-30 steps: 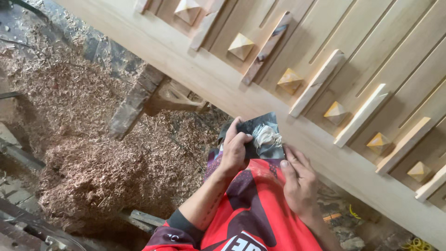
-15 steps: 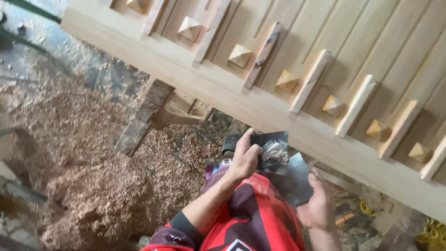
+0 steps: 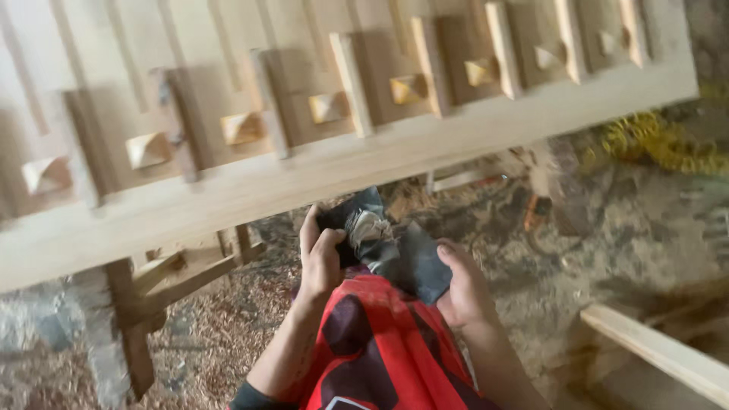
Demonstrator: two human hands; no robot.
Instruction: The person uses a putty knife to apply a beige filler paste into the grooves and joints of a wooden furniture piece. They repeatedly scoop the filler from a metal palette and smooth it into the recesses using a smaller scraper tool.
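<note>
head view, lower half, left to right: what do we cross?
Wooden trestle leg → left hand → dark crumpled sheet of sandpaper with a pale worn patch → right hand → pale wooden strip at the lower right. The carved wooden panel spans above them all.

Left hand: the left hand [image 3: 320,254] gripped one end of a dark sheet of sandpaper [image 3: 395,254], thumb on top.
Right hand: the right hand [image 3: 463,292] clasped the other end, over a red garment [image 3: 380,345].
Sheet: creased, pale worn patch mid-way.
Panel: wooden panel [image 3: 304,175] with raised slats and pyramid blocks, just above the hands.
Floor: wood shavings [image 3: 205,342]; yellow cord [image 3: 668,144] far right.
</note>
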